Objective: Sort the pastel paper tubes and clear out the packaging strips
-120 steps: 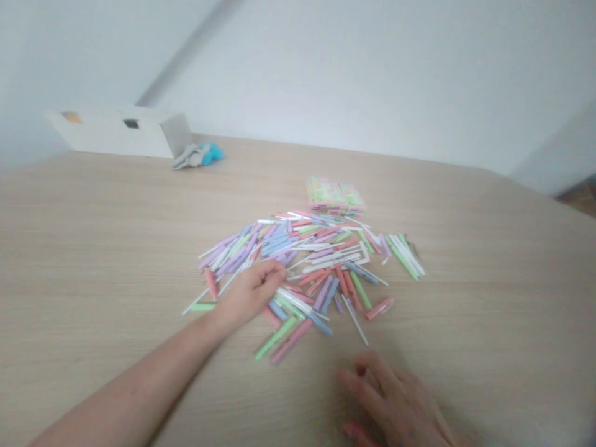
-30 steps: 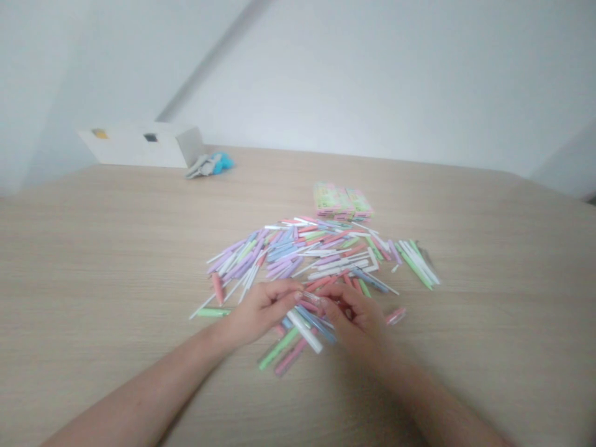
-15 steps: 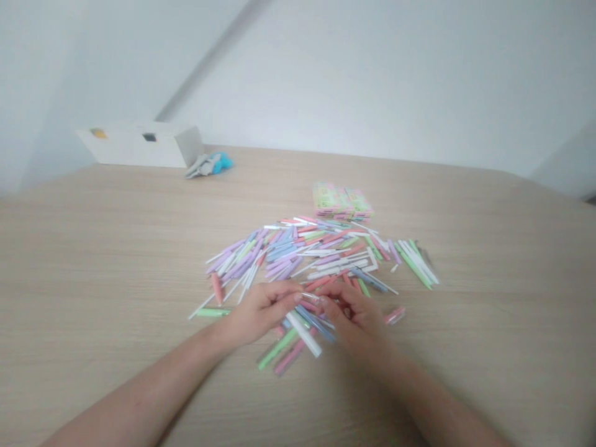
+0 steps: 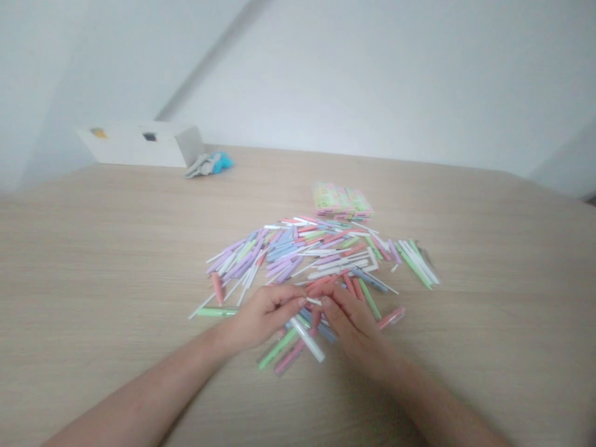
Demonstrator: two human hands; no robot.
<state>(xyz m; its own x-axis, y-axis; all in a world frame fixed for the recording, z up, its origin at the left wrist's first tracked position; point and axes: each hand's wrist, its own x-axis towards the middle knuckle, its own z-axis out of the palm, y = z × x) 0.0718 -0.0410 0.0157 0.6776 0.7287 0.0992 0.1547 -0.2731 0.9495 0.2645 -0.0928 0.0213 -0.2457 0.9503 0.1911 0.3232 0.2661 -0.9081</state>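
A small white stick-like piece [image 4: 313, 301] spans the gap between my two hands. My left hand [image 4: 267, 313] pinches its left end between thumb and fingertips. My right hand [image 4: 351, 320] pinches the right end the same way. Beneath and between the hands lie pens, among them a white one [image 4: 307, 339], a green one [image 4: 278, 349] and a pink one [image 4: 289, 359]. Beyond the hands spreads a loose pile of coloured pens and thin white sticks [image 4: 326, 253]. Blur hides the fine detail of the held piece.
Behind the pile sits a stack of green and pink packs [image 4: 342, 200]. A white box [image 4: 135, 148] with two cutouts stands at the back left, beside a grey and blue crumpled item [image 4: 209, 164]. Green and white pens [image 4: 418, 264] lie to the right on the wooden table [image 4: 488, 298].
Both hands have shifted slightly, still close together. The small piece between the fingertips now shows as a white stick, and the white pen below has moved slightly.
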